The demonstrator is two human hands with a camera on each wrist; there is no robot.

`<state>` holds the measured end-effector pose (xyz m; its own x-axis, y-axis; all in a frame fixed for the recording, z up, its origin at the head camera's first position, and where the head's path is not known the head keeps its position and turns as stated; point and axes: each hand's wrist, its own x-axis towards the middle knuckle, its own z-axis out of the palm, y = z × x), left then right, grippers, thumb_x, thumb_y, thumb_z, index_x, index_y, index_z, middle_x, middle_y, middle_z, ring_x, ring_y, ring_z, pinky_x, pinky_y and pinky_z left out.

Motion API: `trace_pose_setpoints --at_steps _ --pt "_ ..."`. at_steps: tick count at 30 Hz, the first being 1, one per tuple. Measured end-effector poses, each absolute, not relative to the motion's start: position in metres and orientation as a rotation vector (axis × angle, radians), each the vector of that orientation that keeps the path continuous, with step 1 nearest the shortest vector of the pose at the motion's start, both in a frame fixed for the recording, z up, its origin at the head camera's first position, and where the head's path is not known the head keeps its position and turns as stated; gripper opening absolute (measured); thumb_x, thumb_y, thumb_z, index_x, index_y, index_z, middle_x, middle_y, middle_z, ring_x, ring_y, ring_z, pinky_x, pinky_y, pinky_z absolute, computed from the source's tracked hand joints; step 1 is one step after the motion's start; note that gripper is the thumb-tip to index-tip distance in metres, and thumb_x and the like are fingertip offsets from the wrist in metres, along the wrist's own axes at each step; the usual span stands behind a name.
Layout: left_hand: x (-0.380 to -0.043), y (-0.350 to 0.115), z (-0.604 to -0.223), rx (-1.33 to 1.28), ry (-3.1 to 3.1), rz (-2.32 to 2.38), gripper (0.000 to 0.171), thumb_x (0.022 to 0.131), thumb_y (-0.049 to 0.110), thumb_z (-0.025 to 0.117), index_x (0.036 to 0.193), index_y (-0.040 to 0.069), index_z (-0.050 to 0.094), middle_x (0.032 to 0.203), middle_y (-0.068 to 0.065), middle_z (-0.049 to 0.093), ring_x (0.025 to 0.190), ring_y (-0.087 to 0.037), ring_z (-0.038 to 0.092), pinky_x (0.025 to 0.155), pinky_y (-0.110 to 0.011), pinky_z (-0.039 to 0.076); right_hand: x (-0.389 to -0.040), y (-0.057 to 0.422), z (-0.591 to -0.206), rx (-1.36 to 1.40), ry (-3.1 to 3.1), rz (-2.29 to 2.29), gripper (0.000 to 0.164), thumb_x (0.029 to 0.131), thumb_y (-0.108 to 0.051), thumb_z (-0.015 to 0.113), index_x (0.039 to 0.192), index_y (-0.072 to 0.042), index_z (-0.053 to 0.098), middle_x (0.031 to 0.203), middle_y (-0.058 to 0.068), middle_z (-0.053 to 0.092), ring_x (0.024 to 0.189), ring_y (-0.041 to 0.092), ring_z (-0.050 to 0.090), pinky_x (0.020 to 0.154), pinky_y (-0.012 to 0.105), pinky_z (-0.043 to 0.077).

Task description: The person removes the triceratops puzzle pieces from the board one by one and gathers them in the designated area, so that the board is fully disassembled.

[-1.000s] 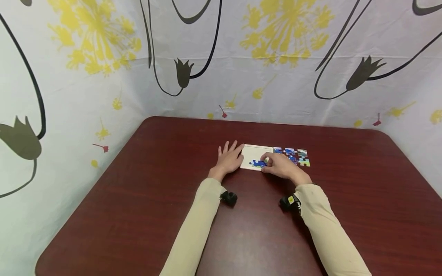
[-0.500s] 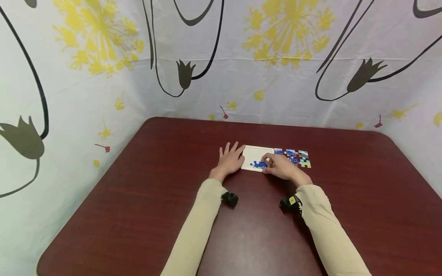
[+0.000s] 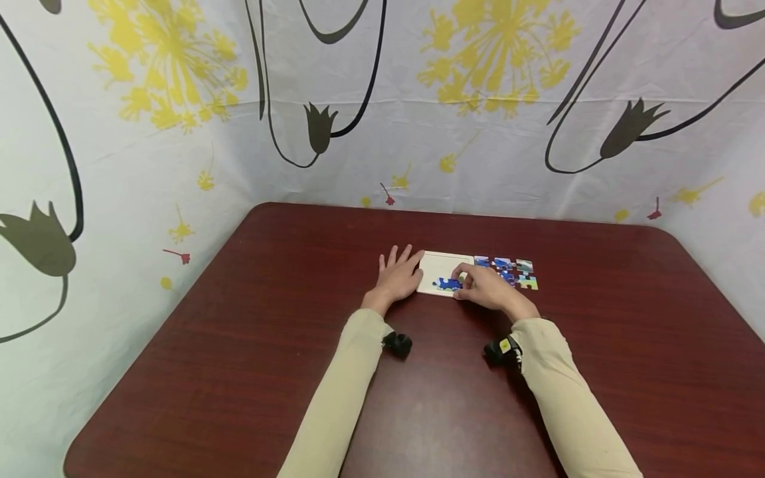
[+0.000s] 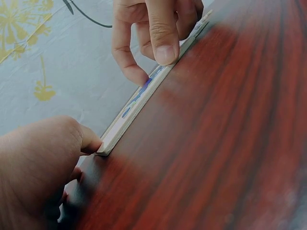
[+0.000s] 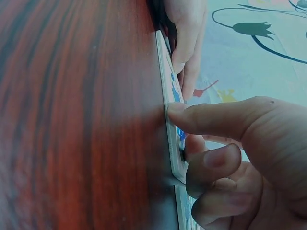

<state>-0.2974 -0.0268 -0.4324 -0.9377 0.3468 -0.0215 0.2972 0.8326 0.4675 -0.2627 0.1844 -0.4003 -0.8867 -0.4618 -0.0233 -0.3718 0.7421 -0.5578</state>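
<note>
A shallow white puzzle tray [image 3: 445,261] lies flat on the table, with blue jigsaw pieces [image 3: 445,284] in its near part. At the tray's left edge rests my left hand [image 3: 396,277], fingers spread, its thumb [image 4: 90,139] touching the corner. Over the near right part is my right hand [image 3: 487,287], curled, with thumb and index finger either side of a puzzle piece [image 5: 180,133] that they mostly cover. In the right wrist view the thumb [image 5: 180,113] sits at the tray's near rim [image 5: 165,91].
Right of the tray, several more jigsaw pieces [image 3: 524,273] lie in loose rows, some hidden behind my right hand. The dark red wooden table [image 3: 269,318] reaches back to a patterned cloth [image 3: 382,99]. Black wrist cameras [image 3: 397,345] sit at both sleeves.
</note>
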Motion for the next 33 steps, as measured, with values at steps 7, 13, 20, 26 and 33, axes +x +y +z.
trace_pose_setpoints --at_steps 7,13,20,26,33 --pt "-0.2974 -0.0257 -0.4335 0.512 2.915 0.702 0.050 0.100 0.031 0.033 0.148 0.024 0.028 0.155 -0.004 0.014 0.141 -0.029 -0.001 0.109 -0.050 -0.004 -0.2637 0.1854 -0.4009 -0.652 2.768 -0.841 0.027 0.086 -0.014 0.067 0.107 -0.002 0.057 0.076 0.005 0.056 0.063 0.017 0.050 0.061 0.034 0.042" --pt "-0.2980 -0.0257 -0.4337 0.519 2.916 0.715 0.050 0.099 0.031 0.033 0.148 0.024 0.027 0.155 -0.004 0.014 0.141 -0.029 -0.001 0.109 -0.051 -0.004 -0.2635 0.1861 -0.4013 -0.653 2.758 -0.857 0.026 0.086 -0.013 0.067 0.108 -0.003 0.057 0.074 0.005 0.055 0.060 0.016 0.049 0.059 0.033 0.042" --pt "-0.2980 -0.0264 -0.4335 0.516 2.914 0.709 0.050 0.099 0.031 0.033 0.148 0.024 0.027 0.155 -0.004 0.014 0.141 -0.029 -0.001 0.109 -0.051 -0.004 -0.2621 0.1848 -0.4000 -0.657 2.718 -0.885 0.029 0.087 -0.009 0.065 0.114 -0.002 0.058 0.073 0.005 0.055 0.056 0.016 0.049 0.054 0.032 0.042" --pt "-0.2979 -0.0260 -0.4341 0.508 2.919 0.710 0.050 0.100 0.032 0.033 0.148 0.024 0.028 0.155 -0.004 0.014 0.141 -0.029 -0.001 0.109 -0.051 -0.004 -0.2637 0.1834 -0.3997 -0.661 2.736 -0.847 0.029 0.086 -0.010 0.065 0.114 -0.002 0.058 0.074 0.005 0.054 0.058 0.016 0.047 0.055 0.031 0.040" --pt "-0.2969 -0.0262 -0.4335 0.495 2.908 0.713 0.050 0.100 0.033 0.033 0.149 0.025 0.026 0.155 -0.002 0.012 0.141 -0.028 -0.003 0.109 -0.050 -0.005 -0.2638 0.1812 -0.3973 -0.646 2.737 -0.820 0.028 0.087 -0.009 0.064 0.113 -0.003 0.057 0.077 0.006 0.055 0.062 0.017 0.049 0.058 0.033 0.041"
